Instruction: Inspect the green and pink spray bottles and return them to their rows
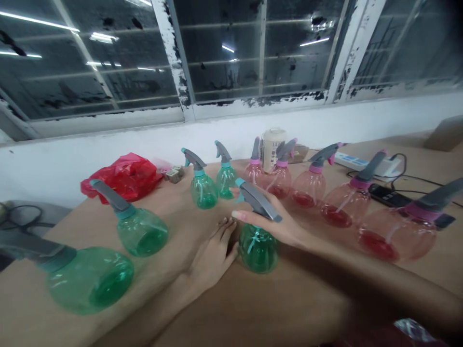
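Note:
A green spray bottle point(258, 250) with a grey and teal trigger head stands upright in the middle of the table. My right hand point(285, 221) is around its neck, thumb across the front and the other fingers partly hidden behind the head. Just left of this bottle, my left hand point(213, 253) lies on the tabletop with fingers stretched out, its thumb close to the bottle's side; whether they touch I cannot tell. Beyond my hands are two more green spray bottles, one nearer point(204, 190) and one farther point(226, 178).
On the left are a green bottle point(142, 233), a larger-looking one point(90, 279) and a red plastic bag point(126, 176). Several pink spray bottles point(343, 205) line the right. Behind them stand a pale container point(274, 147) and a power strip point(369, 164) with cables, below windows.

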The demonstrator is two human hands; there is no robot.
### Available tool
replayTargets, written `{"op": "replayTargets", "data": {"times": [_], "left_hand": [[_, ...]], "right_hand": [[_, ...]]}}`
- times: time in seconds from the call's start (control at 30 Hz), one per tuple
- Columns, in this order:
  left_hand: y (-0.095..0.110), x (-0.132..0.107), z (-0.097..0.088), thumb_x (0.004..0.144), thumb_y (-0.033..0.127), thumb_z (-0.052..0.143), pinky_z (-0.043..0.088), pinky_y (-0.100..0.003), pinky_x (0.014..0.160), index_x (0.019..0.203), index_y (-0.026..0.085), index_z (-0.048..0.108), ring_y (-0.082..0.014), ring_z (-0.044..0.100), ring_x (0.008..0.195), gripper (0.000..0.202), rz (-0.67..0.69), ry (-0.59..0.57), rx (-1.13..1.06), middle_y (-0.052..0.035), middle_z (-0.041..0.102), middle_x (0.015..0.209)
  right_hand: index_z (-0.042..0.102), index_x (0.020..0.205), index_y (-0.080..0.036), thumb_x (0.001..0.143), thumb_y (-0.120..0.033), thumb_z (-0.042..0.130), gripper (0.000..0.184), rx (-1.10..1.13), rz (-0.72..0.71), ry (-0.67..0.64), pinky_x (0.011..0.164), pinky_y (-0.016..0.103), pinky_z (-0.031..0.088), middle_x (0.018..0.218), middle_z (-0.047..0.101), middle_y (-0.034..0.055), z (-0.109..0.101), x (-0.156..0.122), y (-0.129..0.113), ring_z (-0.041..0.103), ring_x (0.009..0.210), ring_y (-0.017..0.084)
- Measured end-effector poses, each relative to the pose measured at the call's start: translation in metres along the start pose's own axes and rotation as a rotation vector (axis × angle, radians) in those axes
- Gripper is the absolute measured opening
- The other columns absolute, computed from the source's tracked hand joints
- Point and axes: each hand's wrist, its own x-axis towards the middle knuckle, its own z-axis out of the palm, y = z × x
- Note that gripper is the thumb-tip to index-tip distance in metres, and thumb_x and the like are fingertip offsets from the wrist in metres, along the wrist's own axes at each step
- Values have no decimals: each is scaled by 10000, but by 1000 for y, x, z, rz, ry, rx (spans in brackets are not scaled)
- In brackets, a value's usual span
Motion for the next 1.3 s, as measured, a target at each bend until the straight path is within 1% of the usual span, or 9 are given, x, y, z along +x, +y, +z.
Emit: {"op": "replayTargets", "data": {"times": [0.1, 0.2, 0.3, 0.37, 0.5, 0.63, 0.83, 1.03, 1.3], "left_hand": [[-2, 0, -3, 895, 196, 451, 403, -457, 1035, 1300, 106, 433, -260, 445, 1282, 416, -1, -26, -17, -149, 521, 1346], [-10, -1, -2, 893, 181, 452, 351, -448, 1077, 1323, 103, 408, -236, 407, 1310, 439, 15, -33, -46, -136, 498, 1371], [-20, -2, 2, 920, 231, 440, 320, -429, 1101, 1327, 116, 411, -211, 384, 1325, 423, 15, -20, -79, -123, 477, 1391], [-25, -3, 5, 938, 265, 425, 313, -419, 1107, 1322, 136, 424, -198, 379, 1327, 405, 0, -6, -95, -109, 475, 1394], [-26, -4, 7, 941, 281, 429, 307, -429, 1110, 1313, 142, 438, -202, 371, 1331, 397, -17, 1, -101, -107, 473, 1395], [-22, -6, 7, 945, 280, 422, 309, -441, 1108, 1317, 135, 436, -209, 361, 1337, 399, -24, -19, -102, -109, 461, 1405], [-23, -5, 7, 948, 273, 418, 293, -427, 1119, 1315, 145, 435, -194, 348, 1345, 389, -1, -3, -103, -101, 457, 1409], [-22, -4, 6, 945, 269, 420, 300, -432, 1115, 1299, 126, 450, -203, 346, 1346, 383, 6, -3, -86, -111, 460, 1406], [-23, -5, 9, 941, 261, 424, 310, -441, 1109, 1298, 152, 449, -203, 356, 1341, 374, 15, 19, -83, -102, 461, 1408]], "right_hand": [[595, 1103, -239, 808, -383, 615, 329, 50, -48, -29, 821, 405, 517, 1089, 655, 53, 6, 9, 2, 635, 924, 216], [596, 1100, -245, 835, -289, 568, 270, 42, -72, -34, 758, 373, 525, 1077, 656, 42, 6, 15, 7, 641, 825, 181], [592, 1099, -265, 828, -239, 556, 275, 66, -80, -21, 795, 368, 519, 1105, 645, 34, 3, 21, 15, 639, 903, 186], [591, 1081, -265, 821, -246, 565, 261, 94, -88, -2, 845, 370, 507, 1126, 641, 31, 1, 23, 21, 627, 972, 189], [595, 1054, -245, 820, -275, 579, 236, 84, -81, 9, 842, 372, 509, 1113, 655, 32, 0, 25, 25, 643, 912, 175], [605, 1064, -263, 822, -284, 587, 243, 82, -75, -5, 869, 375, 499, 1112, 656, 30, -1, 24, 22, 638, 952, 183], [584, 1151, -294, 847, -341, 561, 309, 34, -77, -30, 804, 368, 514, 951, 689, 19, -2, 25, 24, 642, 907, 192], [606, 989, -262, 829, -422, 587, 228, 13, -75, 11, 687, 335, 501, 870, 660, 4, -2, 24, 27, 607, 679, 152], [601, 851, -241, 857, -455, 543, 222, -41, -44, 49, 721, 351, 499, 762, 629, 3, -4, 19, 29, 625, 761, 183]]}}
